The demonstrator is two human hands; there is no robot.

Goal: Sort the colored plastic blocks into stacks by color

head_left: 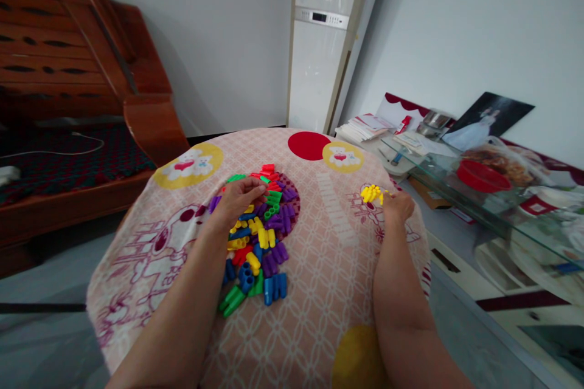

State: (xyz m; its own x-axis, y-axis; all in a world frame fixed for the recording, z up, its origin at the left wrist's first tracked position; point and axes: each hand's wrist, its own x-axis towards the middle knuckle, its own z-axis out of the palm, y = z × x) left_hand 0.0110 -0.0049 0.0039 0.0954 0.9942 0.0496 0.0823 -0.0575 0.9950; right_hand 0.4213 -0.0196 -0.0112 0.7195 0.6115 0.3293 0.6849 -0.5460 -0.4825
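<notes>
A heap of small plastic pegs [262, 237] in red, green, yellow, blue and purple lies in the middle of a round table under a pink patterned cloth [319, 243]. My left hand [237, 199] rests on the far side of the heap, its fingers curled down onto pegs near the red and green ones. My right hand [396, 205] lies near the table's right edge, closed beside a small cluster of yellow pegs [371, 194] that it touches with its fingertips.
A wooden sofa [82, 91] with a dark cushion stands at the left. A white standing air conditioner [322, 42] is behind the table. At the right a glass-topped cabinet [493, 194] carries papers, a red bowl [483, 176] and a photo.
</notes>
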